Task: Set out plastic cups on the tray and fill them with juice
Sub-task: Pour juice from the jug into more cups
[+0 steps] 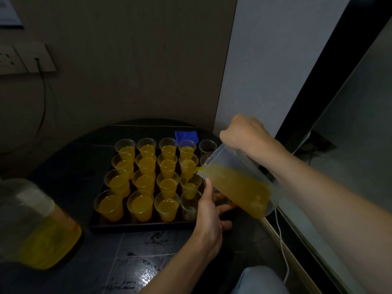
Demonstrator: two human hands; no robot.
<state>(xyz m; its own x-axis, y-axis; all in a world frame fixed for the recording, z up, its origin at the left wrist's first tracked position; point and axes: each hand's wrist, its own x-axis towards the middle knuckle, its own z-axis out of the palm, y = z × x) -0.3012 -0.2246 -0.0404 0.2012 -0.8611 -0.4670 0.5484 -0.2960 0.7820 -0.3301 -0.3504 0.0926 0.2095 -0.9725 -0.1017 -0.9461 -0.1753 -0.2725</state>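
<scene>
A dark tray (140,226) on a round black table holds several clear plastic cups, most full of orange juice (144,181). My right hand (244,134) grips a clear jug (244,183) tilted left, and a thin stream of juice runs from its spout into a cup (189,187) in the fourth column. The cup in front of it (189,206) looks nearly empty, and two cups at the back right (207,146) are empty. My left hand (209,211) reaches to the tray's right side beneath the jug; its fingers curl around something hidden there.
A large plastic bottle of yellow juice (36,225) stands at the near left. A blue cloth (186,135) lies behind the tray. A white cable (282,240) runs along the right ledge. Wall sockets (23,58) are at the upper left.
</scene>
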